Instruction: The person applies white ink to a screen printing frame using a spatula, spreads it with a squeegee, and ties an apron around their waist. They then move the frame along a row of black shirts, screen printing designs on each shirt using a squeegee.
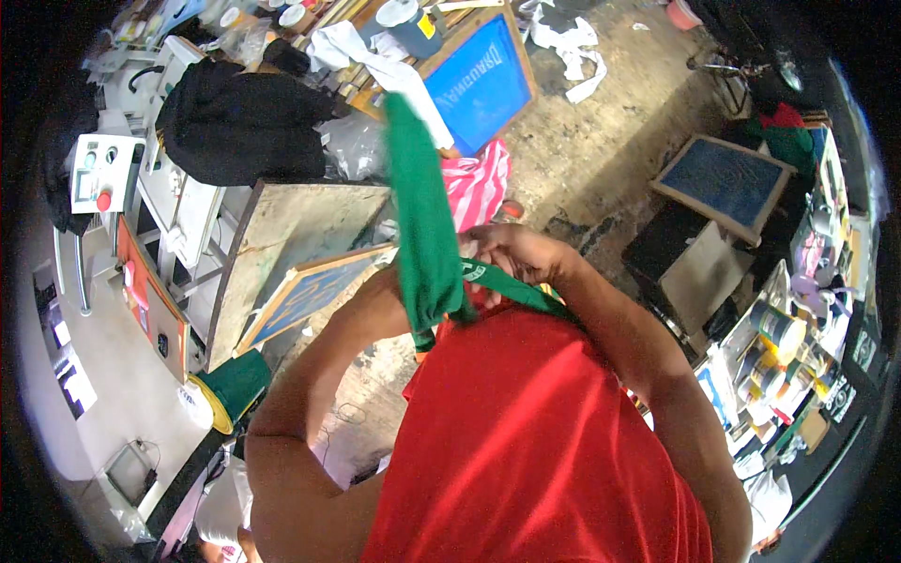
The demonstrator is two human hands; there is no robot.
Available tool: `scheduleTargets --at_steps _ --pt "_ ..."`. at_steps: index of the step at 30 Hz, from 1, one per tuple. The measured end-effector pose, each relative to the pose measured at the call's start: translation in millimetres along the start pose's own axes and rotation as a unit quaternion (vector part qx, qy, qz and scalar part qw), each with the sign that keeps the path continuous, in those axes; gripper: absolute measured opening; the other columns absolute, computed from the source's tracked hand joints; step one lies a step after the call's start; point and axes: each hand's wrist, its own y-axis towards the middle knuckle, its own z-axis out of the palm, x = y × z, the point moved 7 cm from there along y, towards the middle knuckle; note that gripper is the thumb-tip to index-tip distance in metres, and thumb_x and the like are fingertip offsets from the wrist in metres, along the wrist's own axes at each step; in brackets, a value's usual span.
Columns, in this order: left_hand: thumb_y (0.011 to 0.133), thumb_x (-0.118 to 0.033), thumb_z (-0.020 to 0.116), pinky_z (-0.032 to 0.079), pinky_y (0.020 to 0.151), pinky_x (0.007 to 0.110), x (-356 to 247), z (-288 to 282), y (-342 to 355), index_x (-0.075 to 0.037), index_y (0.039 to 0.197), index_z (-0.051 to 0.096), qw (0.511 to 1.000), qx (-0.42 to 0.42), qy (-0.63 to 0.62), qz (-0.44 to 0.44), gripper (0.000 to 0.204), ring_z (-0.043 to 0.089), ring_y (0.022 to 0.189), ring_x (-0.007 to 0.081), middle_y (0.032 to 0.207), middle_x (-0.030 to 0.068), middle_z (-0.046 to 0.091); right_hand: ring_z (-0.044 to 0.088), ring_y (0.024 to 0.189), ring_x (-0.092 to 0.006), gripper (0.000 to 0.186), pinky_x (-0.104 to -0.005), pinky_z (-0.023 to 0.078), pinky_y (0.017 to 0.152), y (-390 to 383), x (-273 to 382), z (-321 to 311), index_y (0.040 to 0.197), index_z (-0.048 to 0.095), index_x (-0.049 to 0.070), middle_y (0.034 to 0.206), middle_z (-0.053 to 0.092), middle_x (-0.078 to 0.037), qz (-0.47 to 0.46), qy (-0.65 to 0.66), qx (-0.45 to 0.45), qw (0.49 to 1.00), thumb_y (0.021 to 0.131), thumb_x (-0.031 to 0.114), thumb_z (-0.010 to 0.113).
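Note:
A long green cloth (422, 216) rises in front of my body, its upper end smeared by motion. A narrower green strip (521, 291) with a small white print runs from it toward my right forearm, over my red shirt (535, 441). My right hand (514, 251) is closed, its fingers bent on the green cloth where the strip meets the wide part. Behind the wide part my left hand is mostly hidden; a few fingertips (485, 297) just below the right hand seem to press on the cloth.
A blue framed screen (479, 84) leans ahead near white rags and a pink striped bag (477, 183). Black cloth (249, 122) covers a machine at left, above a wooden board (282, 225). Another framed screen (723, 186) and a cluttered shelf (779, 347) stand right.

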Motion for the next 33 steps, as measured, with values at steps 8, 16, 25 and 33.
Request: scheduleTargets --at_steps 8,16,25,33 --pt "0.07 -0.012 0.081 0.046 0.104 0.048 -30.1 -8.8 3.3 -0.004 0.114 0.067 0.991 -0.055 0.106 0.066 0.047 0.064 0.099 0.0389 0.106 0.0186 0.068 0.07 0.107 -0.0369 0.045 -0.0461 0.057 0.097 25.9 -15.1 -106.8 0.138 0.058 -0.001 0.123 0.07 -0.021 -0.189 -0.436 0.024 0.88 0.097 0.016 0.052" --pt "0.095 -0.047 0.064 0.043 0.11 0.046 85.8 6.8 -39.1 -0.003 0.116 0.065 0.788 -0.257 -0.544 -0.133 0.048 0.069 0.101 0.0298 0.106 0.0154 0.072 0.063 0.12 -0.04 0.045 -0.0469 0.05 0.103 -4.6 50.7 -54.6 0.124 0.067 0.002 0.129 0.065 -0.027 -0.05 -0.769 -0.147 0.62 0.094 0.036 0.06" --pt "0.088 -0.032 0.073 0.053 0.087 0.041 121.6 140.2 -188.9 -0.004 0.092 0.064 0.412 -0.021 -0.883 -0.224 0.03 0.07 0.089 0.0279 0.089 0.0115 0.071 0.071 0.099 -0.0395 0.031 -0.0489 0.056 0.088 21.8 100.2 -11.9 0.116 0.073 0.009 0.104 0.073 -0.022 0.017 -0.818 -0.277 0.503 0.091 0.023 0.062" --pt "0.09 -0.022 0.071 0.054 0.087 0.039 158.9 150.4 -235.7 -0.004 0.103 0.065 0.504 -0.062 -0.786 -0.353 0.023 0.07 0.091 0.0245 0.094 0.012 0.071 0.073 0.094 -0.0395 0.031 -0.0499 0.059 0.08 47.3 63.5 -68.1 0.102 0.074 0.004 0.094 0.074 -0.022 -0.053 -0.829 -0.3 0.469 0.078 0.023 0.07"
